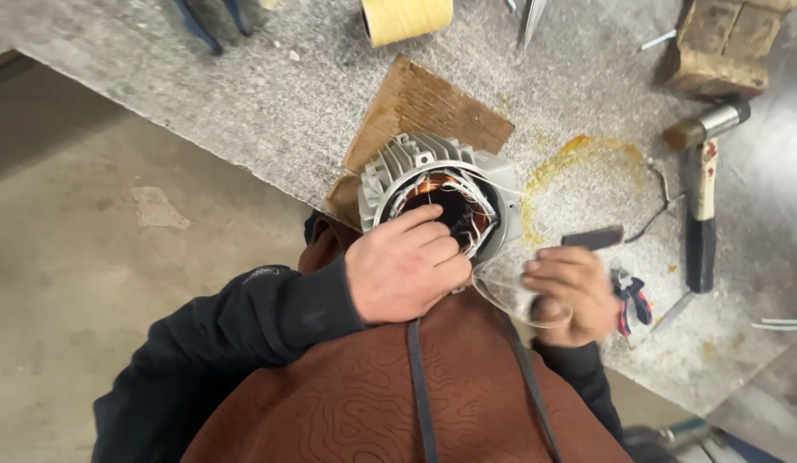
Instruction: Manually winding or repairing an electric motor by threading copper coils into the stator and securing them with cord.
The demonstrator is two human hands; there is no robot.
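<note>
At the table's near edge point(270, 176), the motor stator point(433, 193) looks heavy and rigid, best held by its finned housing. The left hand point(404, 266) pinches fragile copper windings; the right hand point(573, 293) clasps a flimsy clear sheet point(504, 290).

Motor housing point(407, 167): cast metal, pale grey, matt, ribbed with fins.
Windings point(437, 184): copper wire, glossy orange-brown, laced with thin white threads.
Clear sheet point(506, 291): thin transparent plastic film, shiny, pinched in the right hand point(570, 296).
Left hand point(407, 266): bare skin, fingers resting on the winding end.
Bench top point(270, 111): speckled grey, rough and matt, with a yellowish glossy stain ring.
Board point(433, 107): raw brown wood, coarse grain.
Hammer point(699, 197): dull metal head, pale worn handle, black grip.
Spool point(407, 17): cream yellow thread, matt.
Apron point(373, 394): brown cloth, soft, with a faint contour pattern.
</note>
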